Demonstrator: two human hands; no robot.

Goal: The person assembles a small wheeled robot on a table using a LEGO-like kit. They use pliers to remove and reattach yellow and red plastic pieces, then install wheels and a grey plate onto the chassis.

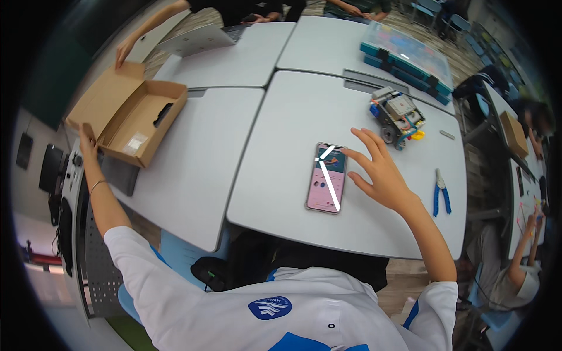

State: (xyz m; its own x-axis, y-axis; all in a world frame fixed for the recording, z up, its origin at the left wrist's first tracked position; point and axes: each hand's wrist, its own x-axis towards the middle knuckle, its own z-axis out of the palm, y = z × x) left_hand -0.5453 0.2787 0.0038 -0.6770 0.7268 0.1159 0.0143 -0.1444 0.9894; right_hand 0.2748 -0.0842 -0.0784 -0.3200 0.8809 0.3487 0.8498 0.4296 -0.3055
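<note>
I had the right hand (383, 178) a little right of the middle of the frame, just beside a phone (324, 181). Its fingers were spread wide and bent a bit, and they had hold of nothing. The pointing finger was close to the phone's top right corner, but I could not tell if it touched. The phone lay flat on the white worktop (275, 146), near the middle of the frame. Its screen was lit pink and dark green, with a bright white shine across it.

I had the left hand (88, 139) far over at the left of the frame. Its fingers were at the near corner of the open lid of a brown cardboard box (130, 121). I could not tell how tightly they were closed. Another person's hand (124, 51) was at the far edge of that lid, in the upper left. In the box I saw a black thing (163, 114) and a small clear packet (136, 142).

Up and right of the phone sat a little machine (399, 110) with grey, blue and yellow parts. Near it lay a small grey bar (446, 135). Lower down on the right lay blue-handled pliers (439, 186).
</note>
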